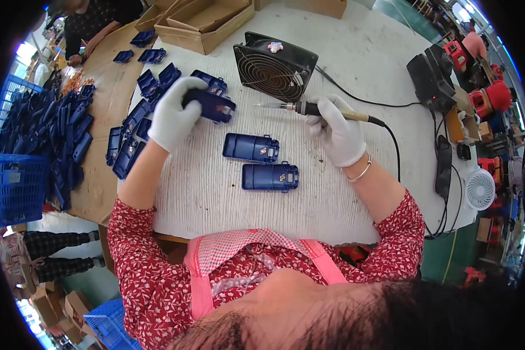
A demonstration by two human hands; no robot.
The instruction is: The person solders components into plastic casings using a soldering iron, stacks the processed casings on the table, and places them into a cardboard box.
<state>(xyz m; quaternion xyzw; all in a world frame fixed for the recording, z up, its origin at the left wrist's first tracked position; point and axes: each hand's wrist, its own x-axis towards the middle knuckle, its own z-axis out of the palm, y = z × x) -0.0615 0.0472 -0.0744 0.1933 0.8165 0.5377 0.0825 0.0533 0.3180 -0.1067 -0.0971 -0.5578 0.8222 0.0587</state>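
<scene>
White gloves cover both hands. My left hand (179, 114) grips a dark blue plastic case (214, 107), tilted and slightly blurred, above the table. Between the fingers of my right hand (336, 131) is a soldering iron (309, 108), its tip pointing left toward that case without touching it. Two more blue plastic shells, an upper one (245, 147) and a lower one (265, 177), lie on the white tabletop between my forearms, each with small copper-coloured parts at its right end. Another blue shell (207, 81) lies just behind my left hand.
A black fan (276, 67) stands at the back. Several blue shells (131, 137) lie left, beside a large heap (52, 125) and a blue basket (16, 189). Cardboard boxes (201, 26) sit behind. A black power unit (430, 76) and cables are right; another person (96, 26) works far left.
</scene>
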